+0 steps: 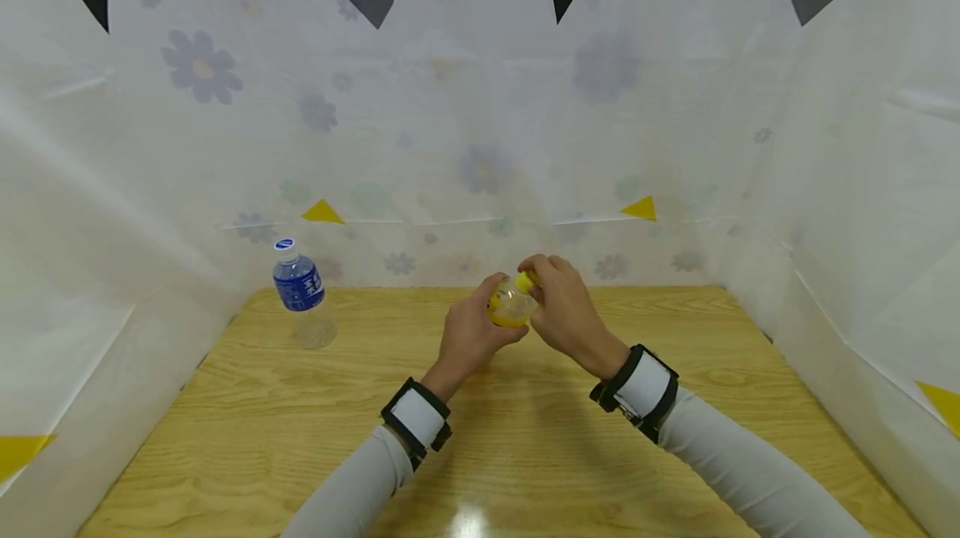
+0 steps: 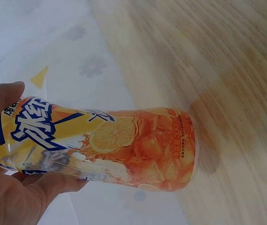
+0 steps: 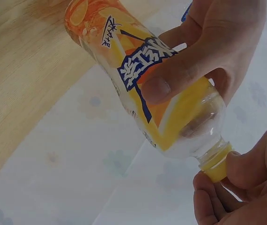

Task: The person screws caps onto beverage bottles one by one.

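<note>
My left hand grips an iced tea bottle round its upper body, fingers and thumb on the yellow part of the label. The bottle has a clear shoulder and an orange-and-yellow wrapper with lemon slices, seen in the left wrist view. With thumb and fingers, my right hand pinches the yellow cap at the bottle's neck. In the right wrist view the cap sits at the mouth; how tightly, I cannot tell. Whether the bottle's base touches the table is also unclear.
A water bottle with a blue label and white cap stands upright at the left back of the wooden table. White flowered sheeting hangs behind the table and along both sides, with black, grey and yellow triangles on it.
</note>
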{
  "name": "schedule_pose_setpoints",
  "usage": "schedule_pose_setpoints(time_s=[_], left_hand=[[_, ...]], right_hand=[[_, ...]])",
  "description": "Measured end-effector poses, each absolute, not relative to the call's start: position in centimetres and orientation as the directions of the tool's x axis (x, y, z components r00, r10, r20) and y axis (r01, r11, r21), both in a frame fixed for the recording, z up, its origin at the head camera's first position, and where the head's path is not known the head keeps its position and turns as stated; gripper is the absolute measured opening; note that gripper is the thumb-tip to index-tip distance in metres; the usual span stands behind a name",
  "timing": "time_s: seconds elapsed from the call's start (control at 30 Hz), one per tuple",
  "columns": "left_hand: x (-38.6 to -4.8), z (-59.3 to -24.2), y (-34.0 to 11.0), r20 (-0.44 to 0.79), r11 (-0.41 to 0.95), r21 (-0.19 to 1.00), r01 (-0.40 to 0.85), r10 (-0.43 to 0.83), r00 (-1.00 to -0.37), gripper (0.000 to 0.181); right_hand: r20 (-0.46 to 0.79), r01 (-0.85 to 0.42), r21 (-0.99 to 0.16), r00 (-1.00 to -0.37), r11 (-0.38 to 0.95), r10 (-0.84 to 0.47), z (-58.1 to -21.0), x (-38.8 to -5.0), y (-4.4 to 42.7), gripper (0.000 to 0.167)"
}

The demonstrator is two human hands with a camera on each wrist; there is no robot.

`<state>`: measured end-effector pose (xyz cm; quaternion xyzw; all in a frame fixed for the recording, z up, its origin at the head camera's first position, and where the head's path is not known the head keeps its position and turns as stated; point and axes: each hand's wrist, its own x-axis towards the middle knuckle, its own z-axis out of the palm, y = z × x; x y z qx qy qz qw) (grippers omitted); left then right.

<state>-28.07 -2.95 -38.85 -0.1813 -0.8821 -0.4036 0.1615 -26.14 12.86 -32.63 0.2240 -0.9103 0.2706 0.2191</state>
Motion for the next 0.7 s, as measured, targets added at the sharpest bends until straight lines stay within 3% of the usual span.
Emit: schedule_pose_setpoints(time_s=[0.7], left_hand=[[-28.02,-38.76,-2.75,0.439,0.617,0.641,0.457,0.194,-0.877,0.074]], right_hand=[[0.581,-0.53,-0.371,-0.773,0.763,-0.254,-33.21,-26.48,12.72,0.018]])
